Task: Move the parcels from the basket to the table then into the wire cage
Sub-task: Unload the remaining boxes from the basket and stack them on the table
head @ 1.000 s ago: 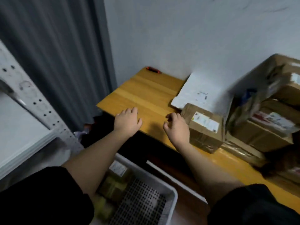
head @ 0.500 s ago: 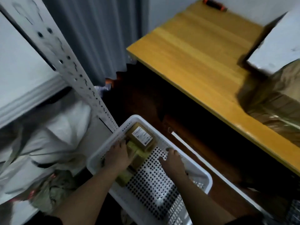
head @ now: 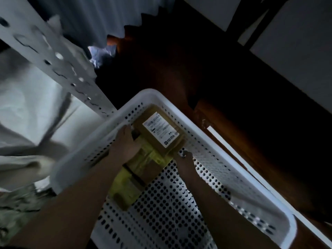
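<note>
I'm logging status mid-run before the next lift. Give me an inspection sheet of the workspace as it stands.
Surface: dark wooden floor; table not in view.
Job's things: white perforated basket holding the labelled brown parcel and tape-wrapped parcels beside it.
Clutter: pale bags left of basket.
Grippers: left hand and right hand at the labelled parcel's sides; grip unclear.
Cables: nothing seen.
Surroundings: perforated shelf post, grey curtain.

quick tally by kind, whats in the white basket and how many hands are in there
Brown parcel with white label: 1
Parcels with yellow tape: 2
Hands, left hand and right hand: 2
White basket: 1
Total: 6
</note>
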`<action>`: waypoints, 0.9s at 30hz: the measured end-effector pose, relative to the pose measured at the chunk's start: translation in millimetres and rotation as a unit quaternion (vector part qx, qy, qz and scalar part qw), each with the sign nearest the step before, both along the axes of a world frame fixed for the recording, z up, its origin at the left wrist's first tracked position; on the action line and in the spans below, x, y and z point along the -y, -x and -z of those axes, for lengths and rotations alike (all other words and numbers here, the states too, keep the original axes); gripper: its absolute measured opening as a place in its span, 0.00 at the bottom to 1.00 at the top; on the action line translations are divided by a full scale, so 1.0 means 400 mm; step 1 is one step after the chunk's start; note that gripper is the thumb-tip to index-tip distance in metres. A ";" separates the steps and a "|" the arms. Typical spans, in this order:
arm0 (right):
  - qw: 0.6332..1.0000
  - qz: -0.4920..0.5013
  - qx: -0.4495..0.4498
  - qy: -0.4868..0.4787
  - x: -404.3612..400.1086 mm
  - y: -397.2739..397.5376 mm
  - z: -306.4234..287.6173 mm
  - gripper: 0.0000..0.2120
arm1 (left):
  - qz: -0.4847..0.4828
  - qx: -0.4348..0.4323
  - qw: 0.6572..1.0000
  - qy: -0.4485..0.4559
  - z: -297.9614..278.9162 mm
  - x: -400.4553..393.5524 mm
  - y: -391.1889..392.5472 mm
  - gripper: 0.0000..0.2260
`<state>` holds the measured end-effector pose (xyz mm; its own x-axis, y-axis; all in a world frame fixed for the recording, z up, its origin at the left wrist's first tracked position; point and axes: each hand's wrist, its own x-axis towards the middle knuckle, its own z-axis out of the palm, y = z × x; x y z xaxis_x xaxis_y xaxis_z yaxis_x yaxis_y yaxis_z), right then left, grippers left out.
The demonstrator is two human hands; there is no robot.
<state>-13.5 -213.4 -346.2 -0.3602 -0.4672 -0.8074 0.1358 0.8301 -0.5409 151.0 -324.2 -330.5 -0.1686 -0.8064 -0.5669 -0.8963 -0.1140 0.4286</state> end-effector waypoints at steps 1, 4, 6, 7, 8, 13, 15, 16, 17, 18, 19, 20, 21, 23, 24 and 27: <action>1.000 0.012 0.004 0.006 0.010 0.000 0.018 0.19 | -0.013 -0.027 1.000 -0.010 0.019 0.017 0.010 0.33; 0.999 0.022 0.018 0.045 0.029 0.005 0.060 0.22 | -0.060 -0.096 0.994 0.000 0.095 0.074 0.030 0.39; 0.998 0.028 0.042 0.049 0.034 0.003 0.074 0.24 | -0.076 -0.111 0.991 -0.015 0.174 0.103 0.022 0.40; 0.996 0.032 0.058 0.053 0.039 0.003 0.081 0.25 | -0.084 -0.116 0.989 -0.022 0.182 0.108 0.027 0.38; 0.995 0.036 0.072 0.057 0.044 0.004 0.090 0.26 | -0.091 -0.120 0.988 -0.025 0.181 0.108 0.037 0.36; 0.985 0.098 0.127 0.060 0.047 -0.016 0.107 0.32 | -0.136 -0.101 0.985 -0.010 0.155 0.074 0.068 0.27; 0.983 0.122 0.124 0.056 0.027 -0.027 0.073 0.30 | -0.150 -0.096 0.984 -0.002 0.109 0.040 0.071 0.27; 0.983 0.132 0.115 0.055 0.015 -0.032 0.047 0.29 | -0.160 -0.104 0.982 0.006 0.076 0.021 0.068 0.26; 0.982 0.145 0.106 0.052 0.002 -0.037 0.014 0.28 | -0.175 -0.110 0.978 0.008 0.037 -0.002 0.065 0.26; 0.981 0.160 0.100 0.054 -0.009 -0.039 -0.025 0.27 | -0.194 -0.120 0.974 0.007 -0.006 -0.021 0.060 0.25; 0.979 0.171 0.095 0.055 -0.020 -0.045 -0.070 0.26 | -0.211 -0.133 0.968 0.010 -0.049 -0.043 0.054 0.25; 0.979 0.178 0.087 0.053 -0.034 -0.053 -0.109 0.26 | -0.231 -0.147 0.962 0.003 -0.091 -0.065 0.050 0.25; 0.980 0.180 0.077 0.045 -0.047 -0.058 -0.169 0.26 | -0.249 -0.164 0.954 -0.006 -0.151 -0.085 0.046 0.25; 0.980 0.187 0.055 0.050 -0.074 -0.062 -0.301 0.26 | -0.272 -0.197 0.942 -0.025 -0.277 -0.125 0.040 0.23; 0.979 0.189 0.043 0.061 -0.087 -0.061 -0.367 0.25 | -0.278 -0.212 0.936 -0.029 -0.346 -0.144 0.039 0.21; 0.977 0.192 0.012 0.093 -0.129 -0.057 -0.578 0.20 | -0.270 -0.229 0.935 -0.014 -0.552 -0.201 0.037 0.17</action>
